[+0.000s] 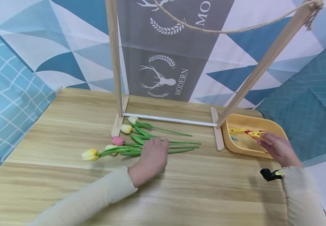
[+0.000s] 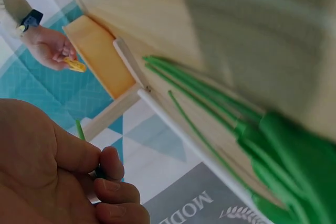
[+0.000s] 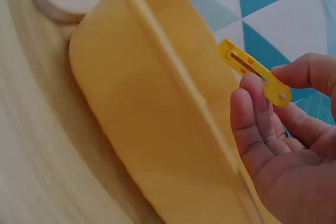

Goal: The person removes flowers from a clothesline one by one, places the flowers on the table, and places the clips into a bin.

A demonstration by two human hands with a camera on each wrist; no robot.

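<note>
My left hand [image 1: 152,158] pinches the green stem [image 2: 80,129] of a yellow tulip [image 1: 90,155], whose bloom points left. Beside it on the table lie a pink tulip [image 1: 118,141], a cream-yellow tulip [image 1: 126,128], a white tulip [image 1: 133,120] and another pale bloom [image 1: 111,147], partly hidden behind leaves. Over the yellow bin [image 1: 244,151], my right hand [image 1: 278,149] holds a yellow clothespin [image 3: 254,69] between thumb and fingers. Inside the bin are more clothespins, among them a yellow one [image 1: 237,131] and a blue-green one [image 1: 234,138].
Behind the flowers stands a wooden frame with a left post [image 1: 114,56] and a leaning right post [image 1: 261,66]. A rope [image 1: 225,32] sags between the posts, and a white rod [image 1: 168,119] joins them low down. Its right foot [image 1: 217,131] sits beside the bin.
</note>
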